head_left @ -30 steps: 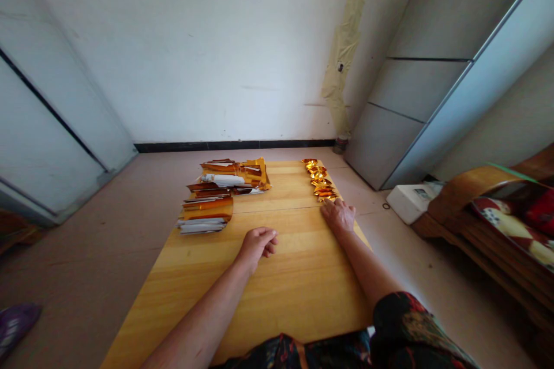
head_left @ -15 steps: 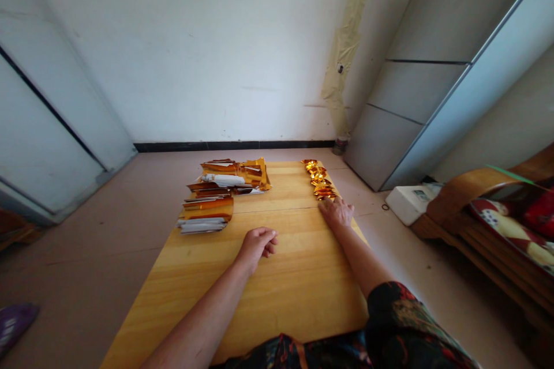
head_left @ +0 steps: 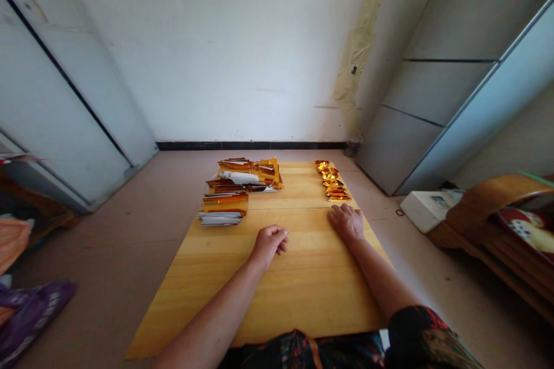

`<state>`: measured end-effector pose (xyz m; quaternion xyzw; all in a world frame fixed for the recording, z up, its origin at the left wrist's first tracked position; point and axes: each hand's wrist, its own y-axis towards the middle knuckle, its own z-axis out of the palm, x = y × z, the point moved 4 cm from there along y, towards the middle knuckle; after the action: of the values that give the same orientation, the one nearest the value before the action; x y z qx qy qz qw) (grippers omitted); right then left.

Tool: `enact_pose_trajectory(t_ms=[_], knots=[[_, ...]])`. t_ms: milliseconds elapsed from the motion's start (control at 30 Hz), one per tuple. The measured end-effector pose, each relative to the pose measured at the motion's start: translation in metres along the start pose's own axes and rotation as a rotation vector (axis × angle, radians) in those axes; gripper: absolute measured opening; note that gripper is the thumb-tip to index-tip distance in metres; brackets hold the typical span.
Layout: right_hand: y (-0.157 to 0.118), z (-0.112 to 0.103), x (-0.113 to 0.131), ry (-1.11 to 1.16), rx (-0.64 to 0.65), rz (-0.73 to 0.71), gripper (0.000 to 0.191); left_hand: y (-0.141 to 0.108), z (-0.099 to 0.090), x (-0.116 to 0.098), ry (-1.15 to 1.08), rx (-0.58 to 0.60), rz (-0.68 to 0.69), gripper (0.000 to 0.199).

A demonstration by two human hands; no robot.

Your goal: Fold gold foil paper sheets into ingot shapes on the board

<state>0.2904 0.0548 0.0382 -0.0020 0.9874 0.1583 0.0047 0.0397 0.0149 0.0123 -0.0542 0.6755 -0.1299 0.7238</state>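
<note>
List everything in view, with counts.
foil-and-paper stacks: two, gold and white, far left of table
folded foil pieces: several, gold, row at table's far right
wooden table: one, yellow-brown, centre
white box: one, white, floor right
cushioned wooden seat: one, brown and red, far right
grey cabinet: one, grey, right wall
purple bag: one, purple, floor left
left hand: one, curled, on table
right hand: one, flat on table, nearest folded pieces
</note>
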Motion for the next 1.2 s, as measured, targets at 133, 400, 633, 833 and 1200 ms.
enact_pose_trajectory(t_ms=[133,400,633,833,1200], knots=[[-0.010,0.001,0.034,0.081,-0.047,-0.230,0.026,-0.003,-0.013,-0.004,0.252,-0.076,0.126,0.017],[-0.024,-0.002,0.115,0.279,-0.061,-0.453,0.021,-0.024,-0.102,-0.083,1.129,-0.520,0.694,0.018],[-0.029,-0.001,0.135,0.295,-0.073,-0.472,0.019,-0.008,-0.119,-0.087,1.422,-0.453,0.508,0.024],[-0.030,0.001,0.136,0.226,-0.057,-0.458,0.022,0.003,-0.104,-0.080,1.489,-0.400,0.448,0.027],[-0.029,0.002,0.136,0.186,-0.040,-0.461,0.022,0.014,-0.112,-0.081,1.420,-0.446,0.443,0.019]])
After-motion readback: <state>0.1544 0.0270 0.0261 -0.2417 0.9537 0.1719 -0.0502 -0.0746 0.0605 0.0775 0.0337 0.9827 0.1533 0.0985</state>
